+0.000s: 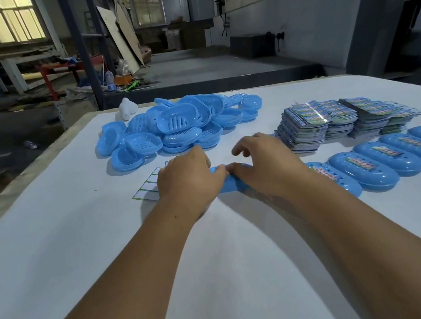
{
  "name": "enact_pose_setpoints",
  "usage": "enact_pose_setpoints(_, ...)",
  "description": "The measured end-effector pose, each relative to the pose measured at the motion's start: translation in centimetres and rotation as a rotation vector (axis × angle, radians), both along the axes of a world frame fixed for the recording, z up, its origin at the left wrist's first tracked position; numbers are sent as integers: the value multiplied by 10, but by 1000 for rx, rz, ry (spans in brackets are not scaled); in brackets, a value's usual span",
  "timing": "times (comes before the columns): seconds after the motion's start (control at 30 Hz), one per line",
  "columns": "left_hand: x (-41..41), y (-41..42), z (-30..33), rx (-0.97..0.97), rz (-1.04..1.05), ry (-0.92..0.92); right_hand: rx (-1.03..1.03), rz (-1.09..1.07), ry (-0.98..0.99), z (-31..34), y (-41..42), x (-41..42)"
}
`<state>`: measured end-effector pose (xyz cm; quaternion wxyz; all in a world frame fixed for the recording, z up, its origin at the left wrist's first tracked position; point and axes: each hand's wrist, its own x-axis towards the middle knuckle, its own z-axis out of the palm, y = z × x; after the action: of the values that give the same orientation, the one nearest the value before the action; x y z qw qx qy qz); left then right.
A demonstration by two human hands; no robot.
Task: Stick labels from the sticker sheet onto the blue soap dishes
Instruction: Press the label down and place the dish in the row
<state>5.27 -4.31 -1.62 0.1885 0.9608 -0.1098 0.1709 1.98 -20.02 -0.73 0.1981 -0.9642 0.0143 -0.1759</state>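
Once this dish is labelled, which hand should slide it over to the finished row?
Probably the right hand. The row of labelled dishes lies on its side, just beyond its wrist, while the left hand sits over the sticker sheet, handy for the next label. Both hands now rest on the soap dish.

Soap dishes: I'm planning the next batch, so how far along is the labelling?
Done: a row of labelled dishes lies at the right. In hand: both hands, left and right, press on one dish beside the sticker sheet. Left: a large pile of unlabelled dishes behind.
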Motion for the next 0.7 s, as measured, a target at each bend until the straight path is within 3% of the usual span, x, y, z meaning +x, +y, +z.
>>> enact_pose_setpoints(0.1, 2, 2, -2, -155, -54, 81, 48, 195, 9, 1, 7, -6)
enact_pose_setpoints(0.2, 8, 4, -1, -204, -46, 31, -6, 273, 71, 3, 8, -15)
enact_pose_setpoints(0.5, 9, 5, -5, -243, -56, 12, -270, 6, 310, 26, -13, -42)
enact_pose_setpoints(0.7, 8, 6, -5, -231, -65, 25, -214, -80, 426, 40, -27, -51)
